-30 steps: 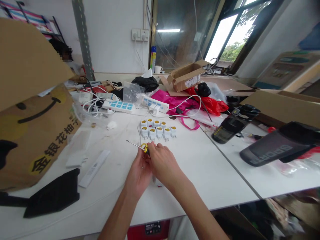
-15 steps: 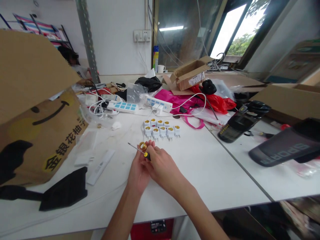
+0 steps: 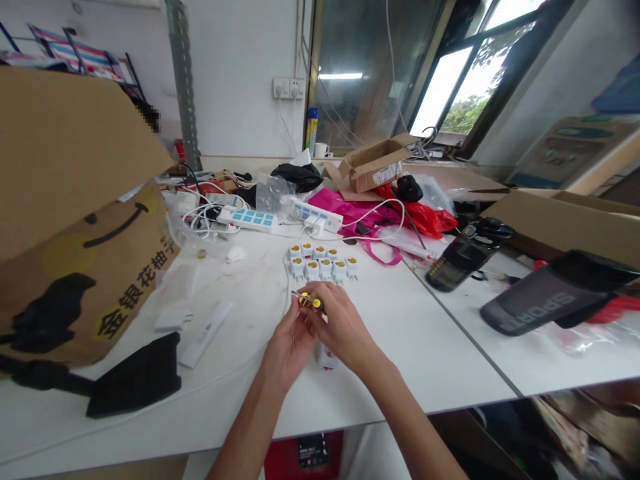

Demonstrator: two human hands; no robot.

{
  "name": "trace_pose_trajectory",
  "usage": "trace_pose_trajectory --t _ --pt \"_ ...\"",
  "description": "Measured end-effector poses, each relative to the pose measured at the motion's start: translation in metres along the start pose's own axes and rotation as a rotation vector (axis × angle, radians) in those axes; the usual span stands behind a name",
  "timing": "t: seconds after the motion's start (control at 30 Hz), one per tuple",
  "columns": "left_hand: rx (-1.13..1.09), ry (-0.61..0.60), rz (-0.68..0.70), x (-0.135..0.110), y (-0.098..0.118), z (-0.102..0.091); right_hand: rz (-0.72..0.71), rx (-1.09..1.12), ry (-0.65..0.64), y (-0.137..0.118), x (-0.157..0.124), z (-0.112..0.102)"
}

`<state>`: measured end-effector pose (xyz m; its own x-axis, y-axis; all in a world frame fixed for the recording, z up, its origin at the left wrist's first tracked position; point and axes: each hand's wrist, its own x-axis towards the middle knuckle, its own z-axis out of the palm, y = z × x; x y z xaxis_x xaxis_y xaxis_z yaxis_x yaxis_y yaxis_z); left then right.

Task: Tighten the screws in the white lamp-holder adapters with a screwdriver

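Both hands meet over the white counter [image 3: 400, 363], just below two rows of white socket adapters [image 3: 320, 263] with gold-yellow centres. The right hand [image 3: 341, 328] has its fingers [image 3: 325, 297] curled closed over a small screwdriver [image 3: 311, 301], which lies nearly level with its thin metal shaft pointing left. The left hand [image 3: 289, 348] sits just beneath, its fingers [image 3: 300, 313] bent upward and touching the right hand around a yellow-marked part. Whether they grip the screwdriver or a small fitting is too small to tell. A white adapter [image 3: 326, 357] sits on the counter directly under the right hand's wrist side, partly hidden. Farther up lie a white power strip [image 3: 247, 219] with blue sockets, tangled white cables [image 3: 197, 217] and a pink bag [image 3: 340, 207].
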<state>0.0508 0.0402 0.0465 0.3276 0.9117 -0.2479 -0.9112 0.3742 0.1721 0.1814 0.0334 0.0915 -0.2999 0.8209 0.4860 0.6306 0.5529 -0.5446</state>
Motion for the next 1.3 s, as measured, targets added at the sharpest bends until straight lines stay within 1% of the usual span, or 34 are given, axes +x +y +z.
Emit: trace_pose_trajectory --t 0.07,0.13,0.23,0.3,0.37,0.43,0.5,0.57,0.6,0.67,0.7,0.73,0.8,0.87,0.93,1.0,1.07,1.13,1.23,1.3 --pt "0.033 0.006 -0.016 -0.001 0.002 0.0 0.01 0.072 0.102 0.004 -0.008 -0.002" --pt "0.066 0.01 -0.029 -0.002 0.005 0.0 0.057 0.177 0.241 0.013 -0.019 -0.003" --pt "0.143 0.019 -0.019 -0.001 0.009 -0.002 0.202 0.262 0.452 0.036 -0.041 -0.004" --pt "0.235 0.037 -0.01 -0.002 0.009 -0.004 0.258 0.257 0.509 0.053 -0.058 -0.004" --pt "0.358 0.053 -0.004 -0.005 0.007 -0.007 0.295 0.249 0.513 0.068 -0.073 -0.004" --pt "0.5 0.05 0.002 -0.012 0.005 -0.011 0.317 0.241 0.484 0.077 -0.084 -0.004" --pt "0.643 0.028 0.0 -0.022 0.004 -0.015 0.327 0.226 0.444 0.082 -0.09 -0.005" --pt "0.809 -0.01 -0.013 -0.032 0.006 -0.017 0.329 0.199 0.4 0.085 -0.09 -0.006" --pt "0.938 -0.042 -0.016 -0.037 0.007 -0.018 0.327 0.182 0.377 0.088 -0.087 -0.006" --pt "1.409 -0.135 0.058 -0.041 0.01 -0.018 0.315 0.146 0.333 0.096 -0.078 -0.005" --pt "1.597 -0.164 0.077 -0.042 0.012 -0.017 0.305 0.129 0.312 0.101 -0.072 -0.004" --pt "1.747 -0.183 0.088 -0.041 0.013 -0.017 0.29 0.115 0.292 0.107 -0.064 -0.002" --pt "1.896 -0.206 0.086 -0.035 0.014 -0.017 0.249 0.089 0.247 0.121 -0.047 0.002" --pt "1.948 -0.234 0.089 -0.029 0.014 -0.017 0.194 0.067 0.216 0.135 -0.028 0.006" --pt "1.954 -0.259 0.105 -0.022 0.016 -0.017 0.134 0.053 0.2 0.146 -0.01 0.008" --pt "1.917 -0.262 0.134 -0.017 0.019 -0.014 0.07 0.046 0.192 0.154 0.005 0.009" --pt "1.846 -0.24 0.193 -0.008 0.024 -0.007 0.017 0.047 0.192 0.159 0.016 0.01" --pt "1.776 -0.206 0.288 0.005 0.029 0.002 -0.022 0.053 0.198 0.162 0.022 0.01" --pt "1.746 -0.176 0.468 0.035 0.034 0.013 -0.058 0.072 0.212 0.162 0.024 0.011" --pt "1.756 -0.173 0.485 0.056 0.035 0.013 -0.06 0.091 0.229 0.161 0.022 0.01"
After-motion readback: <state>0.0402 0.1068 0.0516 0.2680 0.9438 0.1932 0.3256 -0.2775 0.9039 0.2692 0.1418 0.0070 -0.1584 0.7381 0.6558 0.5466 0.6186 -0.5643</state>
